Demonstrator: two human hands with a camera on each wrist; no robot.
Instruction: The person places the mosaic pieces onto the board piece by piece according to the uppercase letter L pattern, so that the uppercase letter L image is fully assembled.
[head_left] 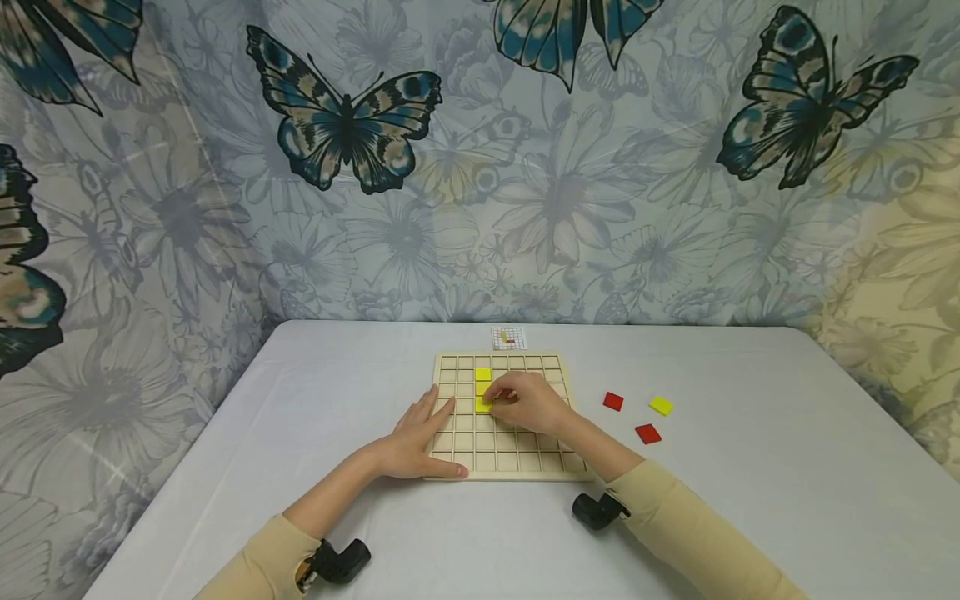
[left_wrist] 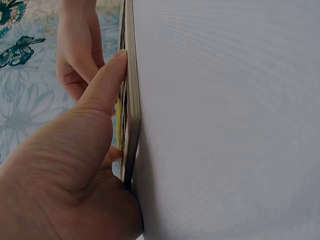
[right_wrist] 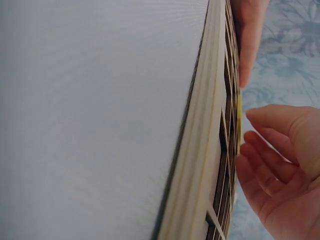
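Note:
In the head view a wooden grid board (head_left: 517, 461) lies on the table, and yellow square tiles (head_left: 483, 375) form a short column in its upper left-middle cells. My left hand (head_left: 408, 442) rests on the board's left side with fingers spread, its thumb lying along the near left corner. Over the yellow column is my right hand (head_left: 529, 402), its fingertips at the lower tiles. The right wrist view shows those fingers (right_wrist: 260, 160) loosely bent, with a gap between thumb and fingers and no tile visible between them. Part of the column is hidden behind the fingers.
Right of the board lie two red tiles, one farther back (head_left: 613, 401) and one nearer (head_left: 648, 433), plus a loose yellow tile (head_left: 661, 405). A small printed grid card (head_left: 509, 337) lies beyond the board's far edge. A butterfly-patterned backdrop (head_left: 555, 208) stands behind the white table (head_left: 300, 400).

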